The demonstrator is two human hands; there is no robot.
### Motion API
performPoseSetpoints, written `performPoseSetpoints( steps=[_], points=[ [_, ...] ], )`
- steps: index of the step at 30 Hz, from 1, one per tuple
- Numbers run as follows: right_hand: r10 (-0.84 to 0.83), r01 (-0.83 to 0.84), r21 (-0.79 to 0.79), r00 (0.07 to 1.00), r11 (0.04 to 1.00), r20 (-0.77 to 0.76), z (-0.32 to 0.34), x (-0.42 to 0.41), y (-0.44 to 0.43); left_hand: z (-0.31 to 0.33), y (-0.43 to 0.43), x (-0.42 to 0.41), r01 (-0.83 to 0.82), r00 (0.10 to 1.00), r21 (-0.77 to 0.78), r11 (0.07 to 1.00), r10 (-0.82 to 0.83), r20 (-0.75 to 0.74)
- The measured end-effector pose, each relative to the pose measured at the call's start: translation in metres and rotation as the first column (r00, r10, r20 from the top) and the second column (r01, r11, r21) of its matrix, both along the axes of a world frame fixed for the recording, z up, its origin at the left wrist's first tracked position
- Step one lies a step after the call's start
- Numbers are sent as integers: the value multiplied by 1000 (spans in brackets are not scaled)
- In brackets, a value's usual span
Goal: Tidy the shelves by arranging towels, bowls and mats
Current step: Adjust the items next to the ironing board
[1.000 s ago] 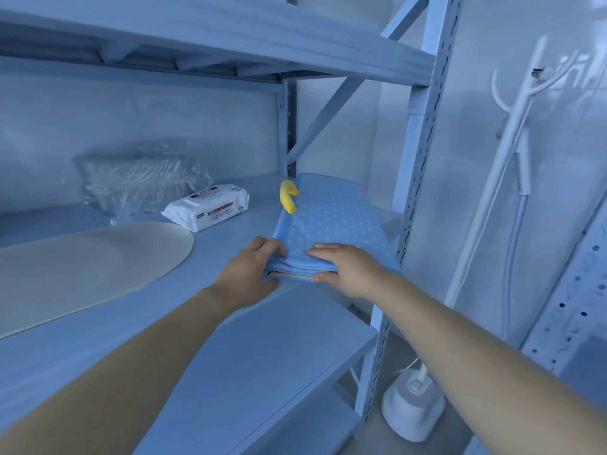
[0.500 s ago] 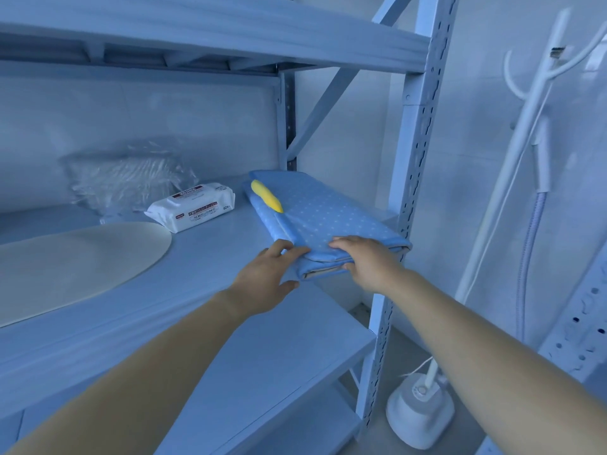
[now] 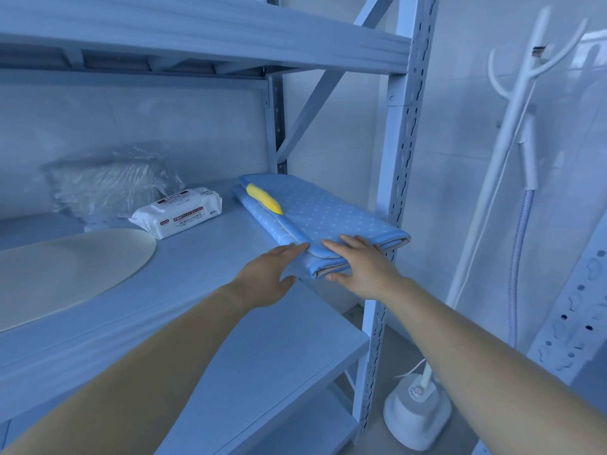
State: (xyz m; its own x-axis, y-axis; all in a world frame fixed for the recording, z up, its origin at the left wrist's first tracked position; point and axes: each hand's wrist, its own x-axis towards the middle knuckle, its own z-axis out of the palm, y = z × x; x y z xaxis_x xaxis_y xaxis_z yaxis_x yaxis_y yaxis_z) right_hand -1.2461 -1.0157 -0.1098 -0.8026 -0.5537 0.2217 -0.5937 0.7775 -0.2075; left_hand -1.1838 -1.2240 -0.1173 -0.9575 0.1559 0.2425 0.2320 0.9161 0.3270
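Observation:
A folded blue towel (image 3: 328,215) with white dots and a yellow patch (image 3: 264,198) lies at the right end of the middle shelf (image 3: 203,257), its near corner at the shelf's front edge. My left hand (image 3: 266,277) is stretched out flat, its fingertips touching the towel's near left edge. My right hand (image 3: 364,267) lies palm down on the near corner with fingers spread and the thumb against the front fold. A beige oval mat (image 3: 65,267) lies flat at the left of the same shelf.
A white pack of wet wipes (image 3: 177,211) and a clear plastic bag (image 3: 108,182) sit at the back of the shelf. The rack's upright post (image 3: 391,192) stands just right of the towel. A white steamer stand (image 3: 417,412) is on the floor at the right. A lower shelf (image 3: 279,356) juts out below.
The towel has been turned and slid toward the right post and now lies flat. Both hands have loosened from gripping its near edge and lie flat.

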Motion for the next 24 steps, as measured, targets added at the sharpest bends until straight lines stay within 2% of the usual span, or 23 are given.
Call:
performPoseSetpoints(
  steps=[3, 8, 13, 19, 24],
  points=[
    [-19, 20, -32, 999, 999, 33, -1, -2, 6, -2, 7, -6, -7, 1000, -52, 999, 8, 25],
    [-71, 78, -80, 994, 994, 81, -1, -3, 19, -10, 21, -13, -38, 999, -161, 986, 33, -33],
    [-66, 59, -118, 996, 991, -59, 2, -5, 27, -11, 26, -15, -12, 999, -87, 996, 8, -41],
    [47, -70, -208, 992, 976, -117, 5, -1, -6, -5, 7, -3, -49, 998, -85, 995, 46, -37],
    [75, -97, -225, 992, 970, -106, 7, 4, -50, 8, -34, 8, -97, 995, -62, 993, 95, -33]
  ],
)
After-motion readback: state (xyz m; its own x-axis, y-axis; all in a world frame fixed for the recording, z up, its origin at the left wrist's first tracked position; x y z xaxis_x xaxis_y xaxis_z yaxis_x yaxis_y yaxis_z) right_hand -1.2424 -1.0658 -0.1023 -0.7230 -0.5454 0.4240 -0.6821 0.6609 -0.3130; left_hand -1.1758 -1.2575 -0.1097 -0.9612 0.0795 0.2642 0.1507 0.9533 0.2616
